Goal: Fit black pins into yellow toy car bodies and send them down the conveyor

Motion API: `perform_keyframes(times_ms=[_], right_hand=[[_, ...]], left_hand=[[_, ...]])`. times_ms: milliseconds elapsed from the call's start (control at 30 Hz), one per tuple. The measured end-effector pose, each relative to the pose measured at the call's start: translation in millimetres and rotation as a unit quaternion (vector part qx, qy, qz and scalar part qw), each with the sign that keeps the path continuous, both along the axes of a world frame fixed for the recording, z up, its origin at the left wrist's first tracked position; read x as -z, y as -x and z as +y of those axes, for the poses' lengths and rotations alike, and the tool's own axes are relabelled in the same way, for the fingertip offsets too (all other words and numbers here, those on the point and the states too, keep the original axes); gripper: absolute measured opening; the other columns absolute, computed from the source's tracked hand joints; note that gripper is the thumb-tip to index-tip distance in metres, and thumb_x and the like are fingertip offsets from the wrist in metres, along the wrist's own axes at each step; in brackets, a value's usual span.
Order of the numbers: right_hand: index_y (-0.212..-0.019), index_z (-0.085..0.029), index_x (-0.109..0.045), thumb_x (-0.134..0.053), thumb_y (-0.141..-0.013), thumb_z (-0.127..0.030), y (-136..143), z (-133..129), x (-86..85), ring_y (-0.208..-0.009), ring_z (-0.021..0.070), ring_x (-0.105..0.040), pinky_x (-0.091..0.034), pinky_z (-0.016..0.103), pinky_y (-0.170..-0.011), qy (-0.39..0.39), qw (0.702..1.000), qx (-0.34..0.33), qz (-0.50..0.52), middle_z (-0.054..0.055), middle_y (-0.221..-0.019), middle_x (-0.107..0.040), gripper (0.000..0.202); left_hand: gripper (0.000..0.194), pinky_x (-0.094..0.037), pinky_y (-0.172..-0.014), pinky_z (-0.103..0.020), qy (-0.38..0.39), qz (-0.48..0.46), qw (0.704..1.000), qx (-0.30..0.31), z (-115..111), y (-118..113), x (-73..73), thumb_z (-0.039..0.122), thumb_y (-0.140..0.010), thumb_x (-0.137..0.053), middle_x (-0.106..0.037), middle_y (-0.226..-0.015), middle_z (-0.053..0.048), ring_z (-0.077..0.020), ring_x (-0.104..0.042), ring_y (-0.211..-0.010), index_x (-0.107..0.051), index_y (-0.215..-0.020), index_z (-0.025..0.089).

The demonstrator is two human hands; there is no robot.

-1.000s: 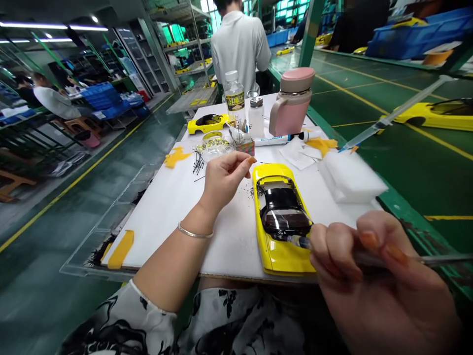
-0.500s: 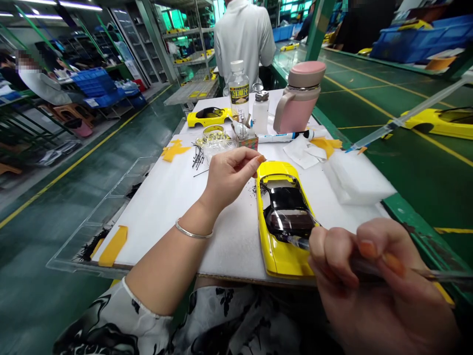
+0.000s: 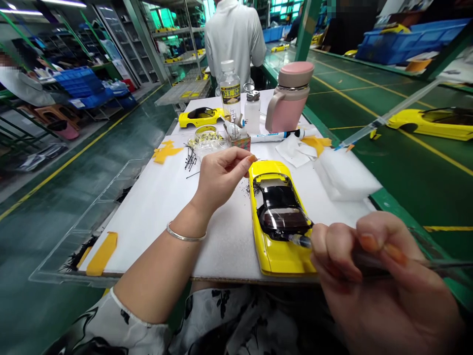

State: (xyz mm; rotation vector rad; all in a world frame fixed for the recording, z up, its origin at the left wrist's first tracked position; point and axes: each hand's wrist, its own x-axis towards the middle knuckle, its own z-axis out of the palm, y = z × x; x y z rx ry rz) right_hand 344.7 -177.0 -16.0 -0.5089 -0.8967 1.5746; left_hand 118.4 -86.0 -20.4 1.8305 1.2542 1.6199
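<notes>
Head view: yellow model car body (image 3: 279, 256) on desk (image 3: 148, 231), right fingers (image 3: 369, 241) curled round slim tool. Left fingers (image 3: 252, 159) pinched at its far end; contents unclear. Clear tray (image 3: 83, 231), left: black slivers inside. Lidded glass jar (image 3: 253, 116): pale contents.

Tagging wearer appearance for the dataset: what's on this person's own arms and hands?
Left hand: no glove; thin, plain silver-coloured bangle at the wrist. Loose pale sleeve with black floral print, ending on the forearm. Right hand: no glove; its sleeve isn't visible.
</notes>
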Motion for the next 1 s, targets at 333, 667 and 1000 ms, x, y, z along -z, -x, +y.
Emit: perform_keyframes(times_ms=[333,667,1000], right_hand=[[-0.08,-0.021,-0.061,-0.058,-0.091,-0.029,-29.1,9.0,-6.8,-0.051,0.0114,-0.034,-0.025,0.021,-0.042,0.004,0.997,0.082,-0.005,-0.002,-0.053,-0.035,0.014],[-0.077,-0.022,-0.059,-0.06,-0.091,-0.033,-22.6,11.0,-13.1,-0.051,0.0109,-0.033,-0.022,0.018,-0.04,0.019,0.997,0.073,-0.027,-0.002,-0.053,-0.036,0.018],[-0.08,-0.022,-0.062,-0.057,-0.094,-0.03,-24.2,16.7,-19.4,-0.052,0.0112,-0.034,-0.024,0.023,-0.043,-0.01,0.994,0.01,-0.104,-0.001,-0.056,-0.042,0.017]], left_hand=[[0.015,-0.049,-0.056,-0.023,0.008,0.028,0.999,-0.019,-1.6,-0.5,-0.8,0.032,-0.089,-0.072,-0.07,-0.064,-0.001,-0.0116,-0.064,-0.057,-0.078,-0.082,0.02],[0.015,-0.05,-0.055,-0.021,0.008,0.023,0.999,-0.024,-1.4,0.7,-2.1,0.031,-0.089,-0.073,-0.071,-0.065,0.0,-0.0111,-0.066,-0.057,-0.078,-0.082,0.019],[0.012,-0.051,-0.056,-0.022,0.018,0.031,0.999,-0.037,-1.4,1.8,-0.4,0.028,-0.088,-0.071,-0.071,-0.064,0.0,-0.0117,-0.066,-0.058,-0.078,-0.083,0.02]])
